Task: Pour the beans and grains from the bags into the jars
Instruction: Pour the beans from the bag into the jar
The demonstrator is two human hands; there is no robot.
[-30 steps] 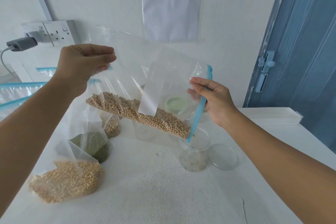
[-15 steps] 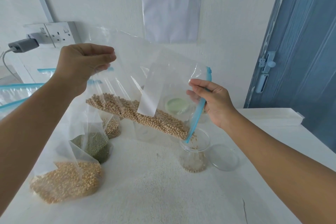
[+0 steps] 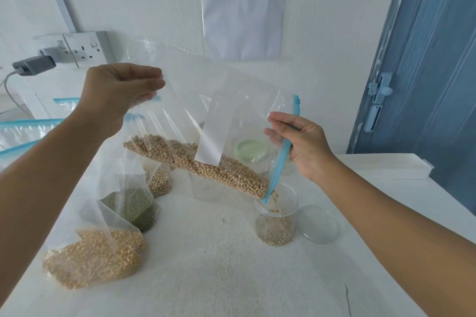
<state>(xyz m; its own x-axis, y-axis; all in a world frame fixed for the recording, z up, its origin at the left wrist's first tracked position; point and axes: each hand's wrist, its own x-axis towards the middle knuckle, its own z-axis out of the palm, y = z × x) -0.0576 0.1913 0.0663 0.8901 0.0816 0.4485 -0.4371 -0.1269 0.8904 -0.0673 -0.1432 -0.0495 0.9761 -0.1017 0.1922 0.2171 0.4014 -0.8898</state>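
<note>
More soybeans [image 3: 274,230] have piled up in the open jar [image 3: 275,213] than a second ago. The heap left in my tilted bag [image 3: 195,159] has slid nearer the jar's mouth.

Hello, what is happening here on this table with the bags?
A person is pouring soybeans from a clear zip bag into an open jar. The left hand lifts the bag's bottom corner; the right hand pinches the blue zip edge, aiming the mouth over the jar. Beans are falling, and the jar is about half full. Its lid lies beside it. Three more filled bags wait on the left.
</note>
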